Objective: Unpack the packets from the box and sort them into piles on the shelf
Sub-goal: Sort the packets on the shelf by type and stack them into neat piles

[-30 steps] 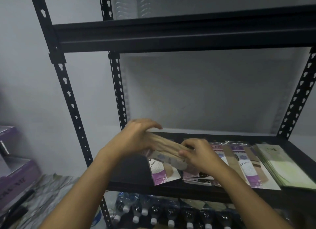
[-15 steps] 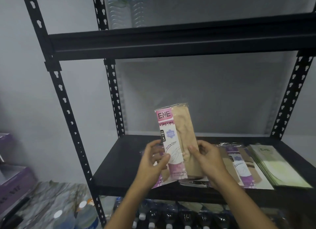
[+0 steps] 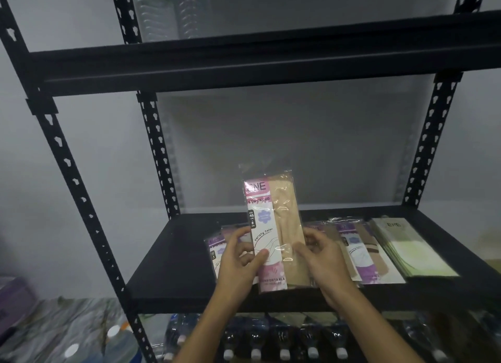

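A pink-labelled stocking packet (image 3: 275, 221) with beige fabric stands upright above the black shelf (image 3: 173, 265). My left hand (image 3: 240, 262) grips its lower left edge, thumb across the front. My right hand (image 3: 324, 259) holds its lower right edge. Behind my left hand lies a purple-labelled packet (image 3: 214, 250). To the right lie a pile of purple packets (image 3: 360, 254) and a pile of green packets (image 3: 409, 250). The box is out of view.
The upper shelf beam (image 3: 257, 62) crosses overhead, with clear bottles (image 3: 168, 10) above it. Capped bottles (image 3: 284, 343) fill the space under the shelf. A purple box (image 3: 13, 295) sits at the far left, near more bottles (image 3: 89, 346).
A second ago both hands held the packet flat and low over the shelf. It has since been raised and turned upright with its label facing me, and it has stayed there for the last half second.
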`<action>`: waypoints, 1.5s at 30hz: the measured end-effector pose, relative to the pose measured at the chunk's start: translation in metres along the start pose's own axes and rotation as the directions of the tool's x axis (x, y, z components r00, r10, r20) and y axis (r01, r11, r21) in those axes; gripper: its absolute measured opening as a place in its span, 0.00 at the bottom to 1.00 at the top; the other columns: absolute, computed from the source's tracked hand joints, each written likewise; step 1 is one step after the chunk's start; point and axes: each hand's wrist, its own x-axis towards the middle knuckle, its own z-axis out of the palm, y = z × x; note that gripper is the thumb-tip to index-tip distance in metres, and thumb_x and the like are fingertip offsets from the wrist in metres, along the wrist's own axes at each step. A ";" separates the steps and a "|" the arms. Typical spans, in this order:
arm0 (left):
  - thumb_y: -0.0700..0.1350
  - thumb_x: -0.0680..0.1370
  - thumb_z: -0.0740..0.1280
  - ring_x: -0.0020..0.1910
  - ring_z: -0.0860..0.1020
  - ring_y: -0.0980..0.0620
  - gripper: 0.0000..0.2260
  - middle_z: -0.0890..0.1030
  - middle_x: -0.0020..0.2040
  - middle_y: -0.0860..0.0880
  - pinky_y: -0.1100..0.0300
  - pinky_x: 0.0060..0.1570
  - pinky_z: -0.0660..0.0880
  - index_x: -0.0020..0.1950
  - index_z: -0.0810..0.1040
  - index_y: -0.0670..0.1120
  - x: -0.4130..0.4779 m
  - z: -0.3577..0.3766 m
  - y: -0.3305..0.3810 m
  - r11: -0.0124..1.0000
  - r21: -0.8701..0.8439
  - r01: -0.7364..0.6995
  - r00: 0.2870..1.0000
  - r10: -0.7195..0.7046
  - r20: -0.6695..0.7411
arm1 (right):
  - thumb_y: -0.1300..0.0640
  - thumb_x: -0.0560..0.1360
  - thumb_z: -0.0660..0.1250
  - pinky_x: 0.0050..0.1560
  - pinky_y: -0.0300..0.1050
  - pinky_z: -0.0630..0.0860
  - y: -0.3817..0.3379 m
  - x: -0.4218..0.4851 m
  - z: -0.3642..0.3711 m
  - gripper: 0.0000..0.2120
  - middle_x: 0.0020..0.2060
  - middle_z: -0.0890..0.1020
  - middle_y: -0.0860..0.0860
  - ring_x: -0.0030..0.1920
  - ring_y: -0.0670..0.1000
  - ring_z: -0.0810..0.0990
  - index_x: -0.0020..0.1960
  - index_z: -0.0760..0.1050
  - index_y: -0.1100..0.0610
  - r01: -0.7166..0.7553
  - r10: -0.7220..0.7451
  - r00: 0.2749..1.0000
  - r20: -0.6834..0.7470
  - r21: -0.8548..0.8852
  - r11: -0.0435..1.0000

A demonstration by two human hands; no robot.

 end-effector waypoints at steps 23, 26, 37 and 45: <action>0.52 0.74 0.72 0.49 0.79 0.54 0.19 0.80 0.49 0.55 0.50 0.52 0.79 0.64 0.76 0.52 0.059 0.123 -0.041 0.767 0.642 0.012 1.000 -0.026 0.012 | 0.59 0.72 0.70 0.48 0.48 0.78 0.047 0.056 -0.099 0.09 0.46 0.82 0.50 0.44 0.51 0.80 0.51 0.78 0.51 -0.166 0.067 0.954 -0.292 -0.327 0.930; 0.56 0.74 0.70 0.55 0.77 0.51 0.18 0.81 0.51 0.54 0.46 0.60 0.71 0.62 0.77 0.53 0.070 0.127 -0.052 0.642 0.767 0.010 1.000 -0.013 -0.002 | 0.58 0.73 0.69 0.48 0.46 0.76 0.056 0.069 -0.099 0.14 0.48 0.81 0.52 0.45 0.51 0.78 0.59 0.78 0.57 -0.197 0.082 0.957 -0.278 -0.414 0.889; 0.63 0.75 0.62 0.66 0.66 0.48 0.23 0.77 0.62 0.51 0.48 0.62 0.60 0.65 0.76 0.54 0.074 0.124 -0.085 0.384 0.923 0.000 1.000 -0.009 0.004 | 0.61 0.74 0.68 0.47 0.36 0.70 0.091 0.077 -0.085 0.13 0.51 0.83 0.56 0.46 0.50 0.79 0.57 0.78 0.62 -0.204 0.079 0.963 -0.257 -0.509 0.836; 0.62 0.75 0.64 0.65 0.66 0.49 0.20 0.77 0.62 0.52 0.48 0.63 0.60 0.61 0.79 0.52 0.078 0.124 -0.077 0.414 0.910 0.035 0.997 -0.073 -0.005 | 0.59 0.73 0.70 0.45 0.36 0.70 0.086 0.082 -0.089 0.11 0.49 0.84 0.54 0.41 0.46 0.75 0.55 0.79 0.60 -0.209 0.084 0.961 -0.262 -0.495 0.843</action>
